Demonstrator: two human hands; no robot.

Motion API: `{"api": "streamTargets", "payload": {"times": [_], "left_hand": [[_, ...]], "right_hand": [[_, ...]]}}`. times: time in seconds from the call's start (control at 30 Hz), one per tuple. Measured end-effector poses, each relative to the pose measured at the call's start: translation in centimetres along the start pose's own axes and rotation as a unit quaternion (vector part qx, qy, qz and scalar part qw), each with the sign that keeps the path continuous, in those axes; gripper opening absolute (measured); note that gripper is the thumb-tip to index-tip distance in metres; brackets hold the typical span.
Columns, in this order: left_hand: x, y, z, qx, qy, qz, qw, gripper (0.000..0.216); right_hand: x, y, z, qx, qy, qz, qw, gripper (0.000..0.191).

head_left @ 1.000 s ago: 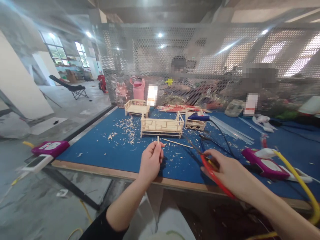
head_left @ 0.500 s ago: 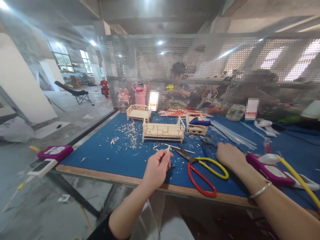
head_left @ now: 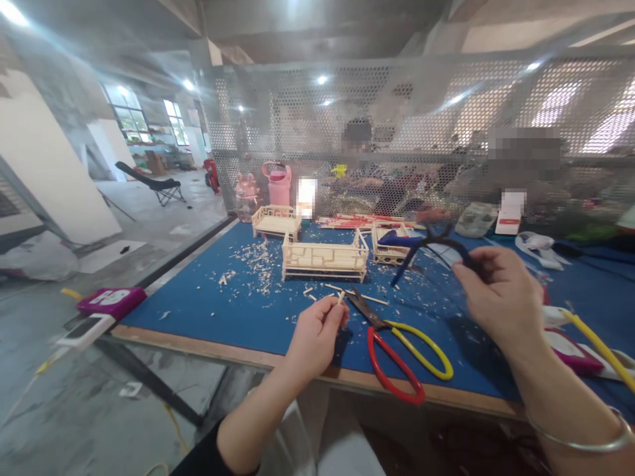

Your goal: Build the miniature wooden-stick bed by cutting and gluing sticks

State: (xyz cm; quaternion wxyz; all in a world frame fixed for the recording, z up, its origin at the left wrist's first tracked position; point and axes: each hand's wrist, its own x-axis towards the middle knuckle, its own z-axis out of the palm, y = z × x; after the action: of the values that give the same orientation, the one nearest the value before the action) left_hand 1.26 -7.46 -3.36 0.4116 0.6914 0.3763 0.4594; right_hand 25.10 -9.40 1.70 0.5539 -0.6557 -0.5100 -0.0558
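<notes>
My left hand is closed, pinching a short pale wooden stick between thumb and fingertips just above the table's front part. My right hand is raised over the blue mat, its fingers wrapped round dark blue-handled pliers. Their handles are spread, and part of the tool is blurred and hidden by the fingers. Between the hands lie big scissors with one red and one yellow handle, blades partly apart. Behind the left hand stands a miniature wooden bench with railings.
Two more miniature wooden pieces stand behind: a bench at left and a chair at right. Wood scraps litter the blue mat. Red-tipped sticks lie before a perforated metal screen. Purple devices sit at both sides.
My right hand has lifted the pliers off the mat and moved right and nearer. The left hand still pinches the stick, having shifted slightly right.
</notes>
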Motion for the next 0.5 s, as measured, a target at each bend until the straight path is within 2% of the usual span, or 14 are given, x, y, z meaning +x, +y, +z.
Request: {"api": "streamTargets", "payload": {"times": [0.03, 0.1, 0.2, 0.3, 0.37, 0.5], "left_hand": [[0.0, 0.2, 0.1, 0.013, 0.016, 0.027, 0.999, 0.028], [0.1, 1.0, 0.4, 0.038, 0.043, 0.087, 0.995, 0.027], [0.4, 2.6, 1.0, 0.086, 0.031, 0.137, 0.986, 0.025], [0.6, 3.9, 1.6, 0.107, -0.058, 0.140, 0.983, 0.022], [0.5, 4.2, 2.0, 0.089, -0.113, 0.126, 0.982, 0.024], [-0.7, 4.4, 2.4, 0.032, -0.116, 0.114, 0.986, 0.030]], "right_hand": [[-0.4, -0.5, 0.0, 0.040, 0.046, 0.005, 0.998, 0.018], [-1.1, -1.5, 0.2, 0.121, 0.072, 0.038, 0.989, 0.022], [-2.2, -2.5, 0.5, 0.247, -0.017, 0.103, 0.963, 0.026], [-3.5, -3.2, 0.6, 0.348, -0.118, 0.140, 0.919, 0.029], [-4.6, -3.7, 0.5, 0.373, -0.150, 0.151, 0.903, 0.028], [-6.8, -4.3, -0.1, 0.350, -0.210, 0.117, 0.905, 0.025]]}}
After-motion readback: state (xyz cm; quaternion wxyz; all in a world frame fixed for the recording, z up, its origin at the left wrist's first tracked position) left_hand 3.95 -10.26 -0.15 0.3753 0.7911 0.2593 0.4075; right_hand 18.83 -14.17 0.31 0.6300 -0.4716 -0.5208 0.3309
